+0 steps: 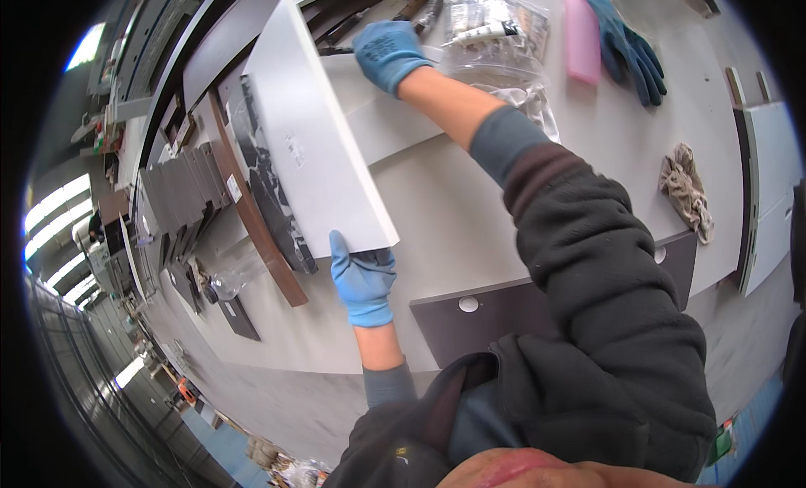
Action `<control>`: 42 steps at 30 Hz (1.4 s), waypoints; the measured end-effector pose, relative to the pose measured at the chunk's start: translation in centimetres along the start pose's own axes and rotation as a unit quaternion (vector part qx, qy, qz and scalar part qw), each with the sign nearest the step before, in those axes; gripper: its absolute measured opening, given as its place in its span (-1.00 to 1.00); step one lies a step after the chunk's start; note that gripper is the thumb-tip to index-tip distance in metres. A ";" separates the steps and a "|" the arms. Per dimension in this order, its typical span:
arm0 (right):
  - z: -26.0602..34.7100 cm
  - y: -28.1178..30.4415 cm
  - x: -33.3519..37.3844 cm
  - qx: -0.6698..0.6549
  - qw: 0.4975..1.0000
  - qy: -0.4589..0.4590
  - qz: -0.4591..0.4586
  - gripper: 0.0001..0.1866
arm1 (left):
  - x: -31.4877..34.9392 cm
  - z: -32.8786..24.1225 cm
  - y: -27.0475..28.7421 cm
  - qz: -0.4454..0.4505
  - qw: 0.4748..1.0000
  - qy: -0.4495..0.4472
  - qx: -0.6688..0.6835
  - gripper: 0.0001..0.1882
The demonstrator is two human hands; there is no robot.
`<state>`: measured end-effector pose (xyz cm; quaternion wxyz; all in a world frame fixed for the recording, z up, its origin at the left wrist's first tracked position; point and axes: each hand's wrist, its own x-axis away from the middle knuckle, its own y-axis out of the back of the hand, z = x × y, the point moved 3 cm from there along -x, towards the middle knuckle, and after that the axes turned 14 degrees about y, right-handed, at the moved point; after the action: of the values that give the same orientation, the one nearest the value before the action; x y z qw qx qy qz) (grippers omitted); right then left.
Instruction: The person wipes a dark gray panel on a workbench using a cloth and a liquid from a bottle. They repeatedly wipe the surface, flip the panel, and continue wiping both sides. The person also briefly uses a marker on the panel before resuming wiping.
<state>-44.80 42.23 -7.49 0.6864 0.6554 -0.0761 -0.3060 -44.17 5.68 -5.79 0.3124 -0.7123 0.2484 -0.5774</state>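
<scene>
A long white panel point(311, 152) stands tilted over the pale worktop, running from far left toward me. My left hand point(363, 280), in a light blue glove, grips its near end, with the thumb on the white face and the fingers underneath. Farther off, my right hand point(388, 56), in a darker blue glove, is closed beside the panel's far part. A thin dark tool point(337, 50) sticks out to the left of that fist; its kind is hidden. Under my right wrist lies another white board point(390, 127).
Left of the panel lie a black-and-white patterned strip point(269, 182), a brown strip point(252, 207) and stacked grey panels point(180, 190). Rightward are bagged parts point(495, 26), a pink roll point(581, 39), blue gloves point(628, 47) and a rag point(687, 190). A dark board point(495, 320) lies nearest me.
</scene>
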 end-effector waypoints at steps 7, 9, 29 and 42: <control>-4.3 8.0 8.7 0.021 0.989 -0.144 0.000 -0.86 | -2.8 1.0 2.1 -0.037 0.999 0.013 -0.025 -0.52; -5.0 10.2 12.4 -0.003 0.989 -0.141 -0.036 -0.84 | -3.6 1.6 2.6 -0.084 0.996 0.009 -0.036 -0.50; 5.5 23.2 31.4 -0.429 0.866 0.175 0.189 -0.85 | 15.5 11.3 -6.4 -0.073 0.849 -0.094 -0.515 -0.50; 12.2 21.6 47.8 -0.795 0.498 -0.158 0.307 -0.58 | 25.9 27.4 5.9 -0.144 0.957 -0.020 -0.253 -0.52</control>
<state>-5.82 5.97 0.33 0.9452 -0.2910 -0.1038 -0.1059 -11.95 -12.50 3.42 0.0406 -0.8075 0.2750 -0.5203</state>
